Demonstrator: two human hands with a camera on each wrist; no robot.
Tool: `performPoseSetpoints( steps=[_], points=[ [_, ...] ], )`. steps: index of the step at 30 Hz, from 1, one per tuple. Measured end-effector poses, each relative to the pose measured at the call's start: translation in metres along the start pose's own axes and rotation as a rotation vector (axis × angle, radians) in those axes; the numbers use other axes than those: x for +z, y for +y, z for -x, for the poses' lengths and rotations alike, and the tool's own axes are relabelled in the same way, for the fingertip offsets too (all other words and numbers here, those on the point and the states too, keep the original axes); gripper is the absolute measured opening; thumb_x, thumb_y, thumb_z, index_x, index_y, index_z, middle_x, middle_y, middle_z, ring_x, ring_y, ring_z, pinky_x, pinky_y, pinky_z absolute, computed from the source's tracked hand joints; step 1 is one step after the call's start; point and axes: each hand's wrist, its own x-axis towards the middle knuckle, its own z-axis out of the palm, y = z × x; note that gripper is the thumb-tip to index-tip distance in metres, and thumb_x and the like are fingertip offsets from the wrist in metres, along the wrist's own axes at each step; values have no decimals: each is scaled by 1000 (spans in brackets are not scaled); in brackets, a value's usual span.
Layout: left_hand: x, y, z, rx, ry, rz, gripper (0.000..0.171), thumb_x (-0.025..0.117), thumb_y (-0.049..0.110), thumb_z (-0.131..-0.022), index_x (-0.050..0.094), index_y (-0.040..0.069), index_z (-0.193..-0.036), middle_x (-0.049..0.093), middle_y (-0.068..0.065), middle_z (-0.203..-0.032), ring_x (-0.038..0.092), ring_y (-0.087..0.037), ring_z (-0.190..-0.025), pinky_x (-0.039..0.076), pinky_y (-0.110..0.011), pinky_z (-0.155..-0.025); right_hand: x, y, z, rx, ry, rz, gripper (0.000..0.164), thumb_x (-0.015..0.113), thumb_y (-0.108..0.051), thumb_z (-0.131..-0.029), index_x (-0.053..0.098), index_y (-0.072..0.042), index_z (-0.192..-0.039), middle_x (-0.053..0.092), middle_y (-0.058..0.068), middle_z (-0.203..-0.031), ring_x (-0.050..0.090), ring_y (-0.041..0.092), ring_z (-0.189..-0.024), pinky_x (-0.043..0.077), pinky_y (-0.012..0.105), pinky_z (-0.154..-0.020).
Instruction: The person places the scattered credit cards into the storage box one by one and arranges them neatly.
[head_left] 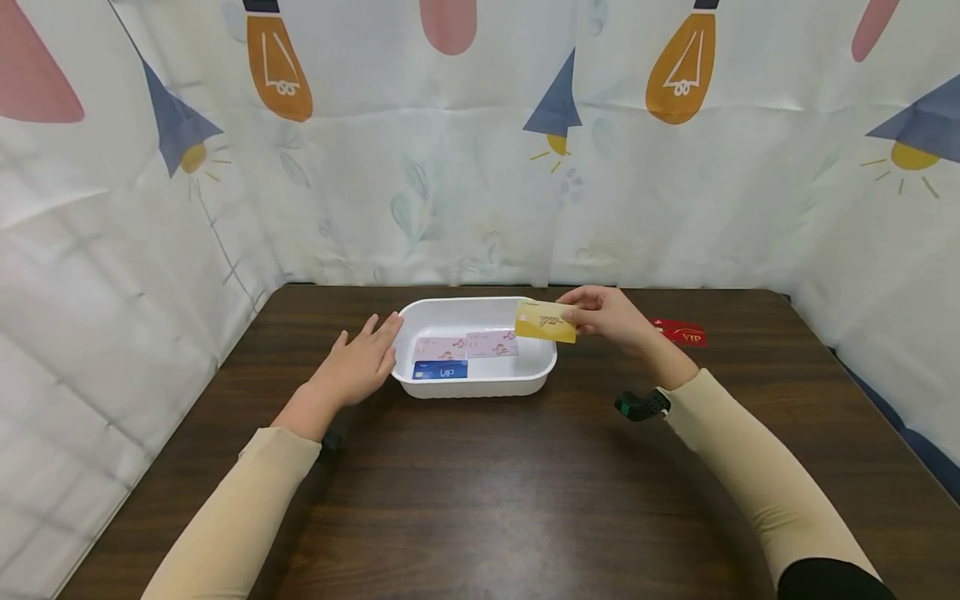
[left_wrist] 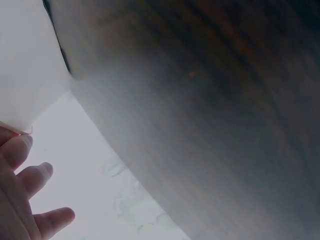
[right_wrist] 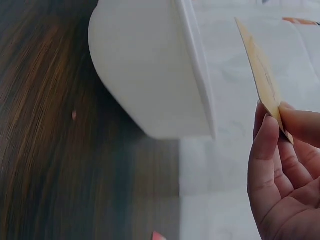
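A yellow card (head_left: pixel 545 322) is pinched between thumb and fingers of my right hand (head_left: pixel 609 318), over the right end of a white plastic basin (head_left: pixel 480 388). The right wrist view shows the yellow card (right_wrist: pixel 262 75) almost edge-on, above the level of the basin's rim. Inside the basin lie two pink cards (head_left: pixel 439 348) side by side and a blue VIP card (head_left: pixel 440 370) in front of them. My left hand (head_left: pixel 354 365) rests against the basin's left rim with fingers spread. Those spread fingers (left_wrist: pixel 36 179) also appear at the left of the left wrist view.
Right of the basin, a red VIP card (head_left: pixel 681 332) lies on the dark wooden table (head_left: pixel 480 492), partly behind my right wrist. A patterned white curtain (head_left: pixel 480 200) stands along the back and sides of the table.
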Motion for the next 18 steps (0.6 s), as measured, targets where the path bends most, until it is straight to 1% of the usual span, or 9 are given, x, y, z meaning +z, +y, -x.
performPoseSetpoints(
  steps=[2,4,8,11,15,18],
  points=[
    [0,-1,0,0,2,-9,60,33,26,-110,19,4,-164,22,-14,-168,17,-41,-154,16,-74,-114,10,-2,-6,11,-6,-25,30,64,-9,-102,63,5,-128,69,21,-120,65,24,-98,59,43,-89],
    [1,-1,0,4,8,-18,60,33,25,-110,19,4,-164,23,-15,-167,18,-42,-153,16,-75,-113,19,-4,-12,22,-11,-45,29,63,-7,-102,62,5,-128,69,20,-115,65,23,-96,58,44,-89],
    [2,-2,-1,13,17,-24,60,33,26,-110,20,4,-164,23,-14,-167,19,-42,-153,16,-75,-113,34,-8,-22,34,-25,-39,27,62,-6,-102,60,4,-127,69,17,-107,64,22,-92,60,33,-81],
    [3,-2,-1,18,19,-23,60,33,27,-110,19,4,-164,23,-14,-167,19,-42,-153,16,-74,-114,42,-10,-29,34,-50,3,26,62,-6,-102,61,2,-126,68,16,-106,63,23,-91,59,31,-77],
    [2,-2,-1,18,15,-20,60,33,27,-110,19,4,-164,23,-14,-167,18,-41,-153,16,-74,-114,51,-15,-38,25,-104,57,24,60,-4,-102,63,3,-125,69,19,-108,65,25,-94,61,40,-82],
    [1,-1,0,15,12,-18,60,33,27,-110,19,4,-164,24,-15,-167,18,-42,-153,15,-74,-114,57,-20,-44,30,-151,130,27,59,-1,-101,64,3,-127,68,20,-110,65,26,-95,60,45,-85]
  ],
)
